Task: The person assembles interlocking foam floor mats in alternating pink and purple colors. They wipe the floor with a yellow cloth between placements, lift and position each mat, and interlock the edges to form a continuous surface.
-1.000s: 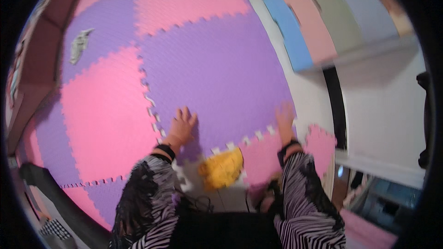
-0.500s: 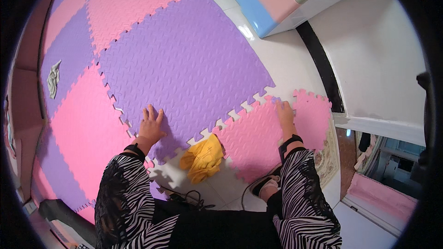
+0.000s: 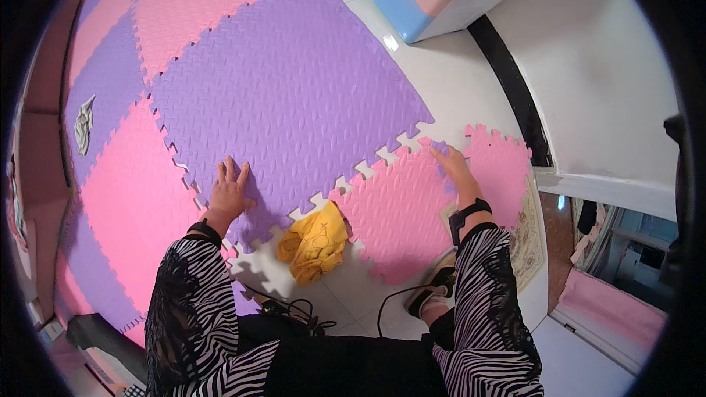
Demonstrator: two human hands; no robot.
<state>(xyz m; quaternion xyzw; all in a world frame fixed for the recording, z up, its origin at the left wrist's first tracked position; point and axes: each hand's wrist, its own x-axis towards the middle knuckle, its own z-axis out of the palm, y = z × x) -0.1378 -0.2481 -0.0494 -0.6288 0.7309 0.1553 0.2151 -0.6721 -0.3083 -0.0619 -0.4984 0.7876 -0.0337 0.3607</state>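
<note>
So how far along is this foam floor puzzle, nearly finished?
Most looks laid: purple and pink tiles already interlock across the floor. In hand is one loose pink tile, pressed by the right hand against the big purple tile, which the left hand holds flat. Left: that seam isn't locked, and bare white floor shows beyond.

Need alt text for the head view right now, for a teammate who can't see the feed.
A person kneeling on a white floor presses the left hand flat on a purple foam mat tile and the right hand on a loose pink foam tile at its toothed edge. A crumpled yellow cloth lies between the forearms.
</note>
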